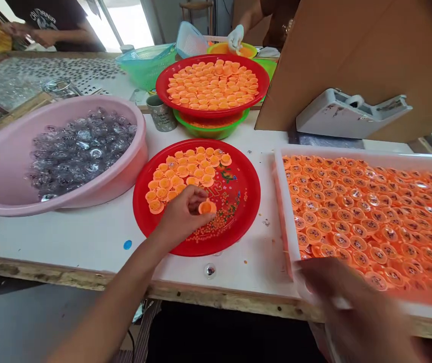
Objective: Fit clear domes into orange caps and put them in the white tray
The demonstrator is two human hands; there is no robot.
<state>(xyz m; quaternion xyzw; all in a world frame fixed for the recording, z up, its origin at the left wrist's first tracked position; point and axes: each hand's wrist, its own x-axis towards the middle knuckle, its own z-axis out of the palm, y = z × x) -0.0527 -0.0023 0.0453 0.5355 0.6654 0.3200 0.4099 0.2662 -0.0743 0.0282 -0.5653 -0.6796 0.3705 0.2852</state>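
Over a red tray [248, 217], my left hand [183, 214] pinches a small orange plastic cup [207, 207] between thumb and fingers. Several more orange cups [170, 176] lie on the tray's far and left parts, and tiny orange bits [216, 224] are scattered near its front. My right hand [356, 307] is smeared by motion at the near left corner of a white bin [287, 222]; its fingers cannot be made out. That bin is full of orange cups with clear, printed tops [360, 217]. A small clear dome [210, 270] rests by the table's front edge.
A pink basin [128, 174] of clear domed pieces [87, 146] stands left. Behind the tray, another red tray [212, 111] of orange cups sits on a green basin [216, 132], beside a grey mug [161, 115]. Cardboard [337, 50] rises at right. A gloved hand [235, 38] works at the back.
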